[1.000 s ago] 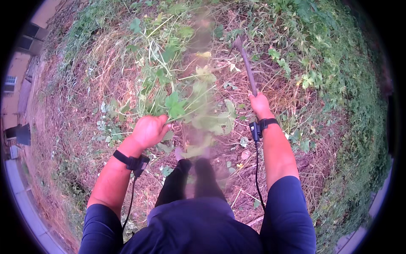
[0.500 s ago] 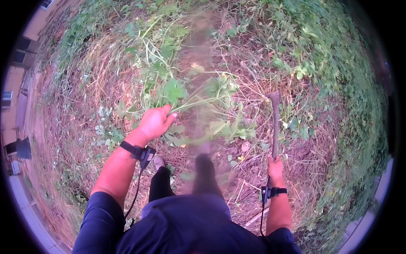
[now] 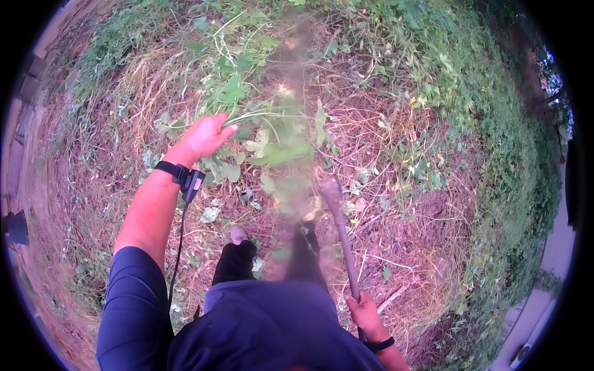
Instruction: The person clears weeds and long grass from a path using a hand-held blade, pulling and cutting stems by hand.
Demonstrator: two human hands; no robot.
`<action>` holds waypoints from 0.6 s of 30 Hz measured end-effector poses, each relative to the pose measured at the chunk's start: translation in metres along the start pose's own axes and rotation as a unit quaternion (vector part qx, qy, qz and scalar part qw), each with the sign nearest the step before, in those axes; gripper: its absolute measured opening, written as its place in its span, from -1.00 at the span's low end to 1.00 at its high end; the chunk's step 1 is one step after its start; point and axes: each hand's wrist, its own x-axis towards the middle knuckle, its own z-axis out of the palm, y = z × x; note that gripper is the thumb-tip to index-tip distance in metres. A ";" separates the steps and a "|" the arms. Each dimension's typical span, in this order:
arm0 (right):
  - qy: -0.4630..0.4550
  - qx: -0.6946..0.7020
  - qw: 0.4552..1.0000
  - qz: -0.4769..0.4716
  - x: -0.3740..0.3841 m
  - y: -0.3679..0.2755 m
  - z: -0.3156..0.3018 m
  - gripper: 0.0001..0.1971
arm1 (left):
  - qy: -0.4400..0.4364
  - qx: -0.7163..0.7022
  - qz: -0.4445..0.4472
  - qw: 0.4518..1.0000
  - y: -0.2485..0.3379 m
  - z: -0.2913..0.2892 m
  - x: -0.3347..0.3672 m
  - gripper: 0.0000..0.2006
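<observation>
My left hand (image 3: 209, 135) is closed round a bunch of leafy green vine stems (image 3: 260, 114), their broad lobed leaves (image 3: 288, 151) hanging out to the right. A blurred vertical band crosses part of those leaves. Lower down on the right, my right hand (image 3: 368, 314) grips the wooden handle of a short-handled hoe (image 3: 346, 247). The tool's thick head end (image 3: 331, 189) points up and left, over the ground just below the vines; its blade cannot be made out. More vines (image 3: 232, 68) trail away beyond my left hand.
Dry stalks and cut stems (image 3: 154, 93) cover the ground around me. Dense green growth (image 3: 520, 167) runs along the right side. My shoe (image 3: 238, 234) stands among the weeds. A pale paved edge (image 3: 544, 260) lies at the far right, and a dark object (image 3: 17, 227) at the far left.
My left hand has moved up and left with the vine stems. My right hand has drawn the hoe down and left, closer to my legs. The view has shifted somewhat.
</observation>
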 end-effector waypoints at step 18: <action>-0.024 0.200 0.954 -0.224 0.106 -0.296 0.091 -0.76 | 0.525 -0.132 -0.626 0.562 -0.281 -0.068 -0.798 -0.58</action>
